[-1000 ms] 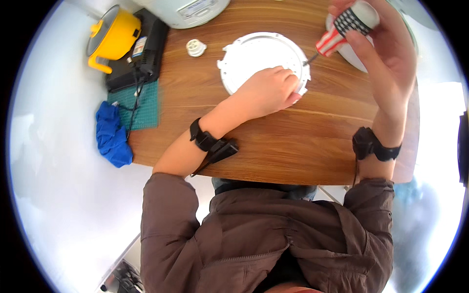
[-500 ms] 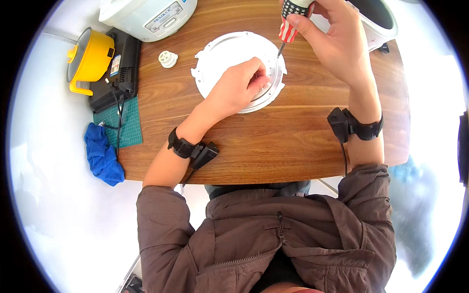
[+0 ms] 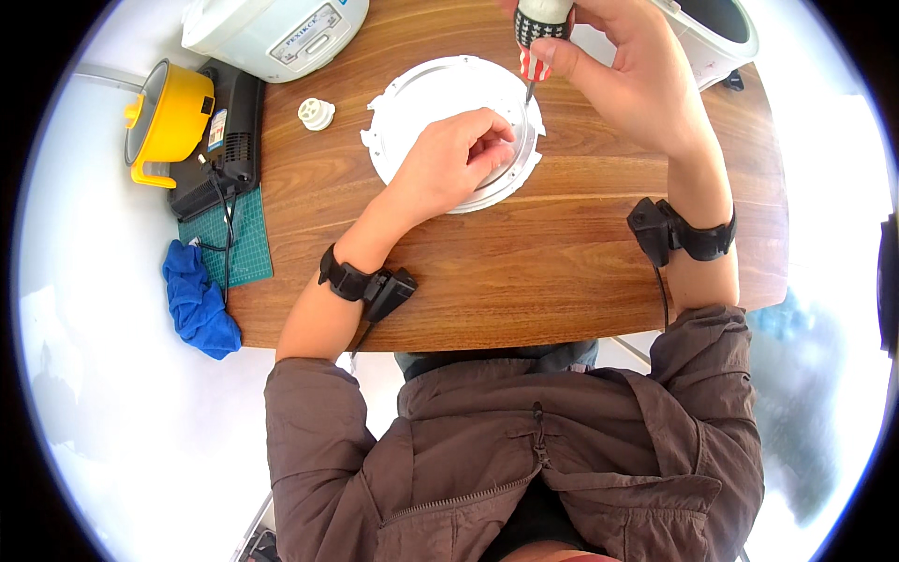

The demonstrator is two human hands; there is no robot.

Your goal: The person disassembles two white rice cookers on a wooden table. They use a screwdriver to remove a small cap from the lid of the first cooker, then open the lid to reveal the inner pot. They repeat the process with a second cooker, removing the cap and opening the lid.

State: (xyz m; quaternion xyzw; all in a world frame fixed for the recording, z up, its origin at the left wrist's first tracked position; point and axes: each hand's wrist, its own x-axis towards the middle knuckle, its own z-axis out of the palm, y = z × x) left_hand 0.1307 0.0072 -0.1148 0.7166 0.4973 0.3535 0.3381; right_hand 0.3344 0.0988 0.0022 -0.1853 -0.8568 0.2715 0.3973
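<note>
The left hand [image 3: 459, 159] lies pressed on the round white lid plate [image 3: 421, 98], fingers curled at its 4 o'clock rim. The right hand [image 3: 627, 75] grasps a screwdriver [image 3: 536, 37] upright, its tip at the plate's 2 o'clock edge. The plate lies flat on the wooden table [image 3: 562, 262], a small white cap [image 3: 316, 113] at its 9 o'clock.

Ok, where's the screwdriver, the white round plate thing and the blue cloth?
screwdriver [image 3: 536, 42], head view, on its striped handle.
white round plate [image 3: 421, 94], head view, on its bare upper left rim.
blue cloth [image 3: 198, 304], head view, on its crumpled middle.
</note>
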